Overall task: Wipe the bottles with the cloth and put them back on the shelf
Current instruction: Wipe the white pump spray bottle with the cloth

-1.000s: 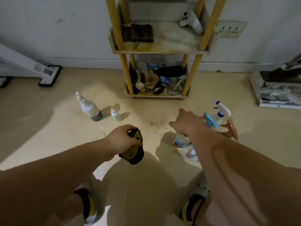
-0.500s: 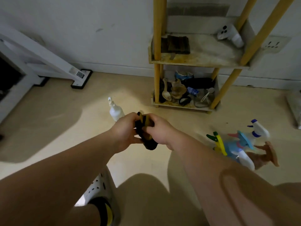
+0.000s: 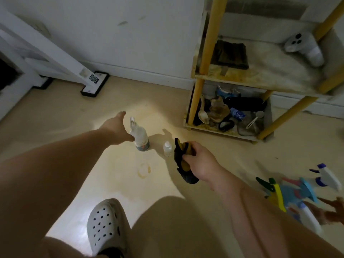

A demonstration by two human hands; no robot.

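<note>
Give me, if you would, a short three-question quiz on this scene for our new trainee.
1. Fill the gap: the cloth is held in the ___ hand.
2. True or false: the white spray bottle stands upright on the floor.
3. The left hand is: A) open, stretched towards the white spray bottle; B) gripping the cloth; C) curled into an empty fist.
Key: 1 right hand; 2 true; 3 A.

At four o'clock the cluster of spray bottles (image 3: 299,192) was blurred and cut by the right edge; the label on the white spray bottle (image 3: 139,135) was unreadable.
</note>
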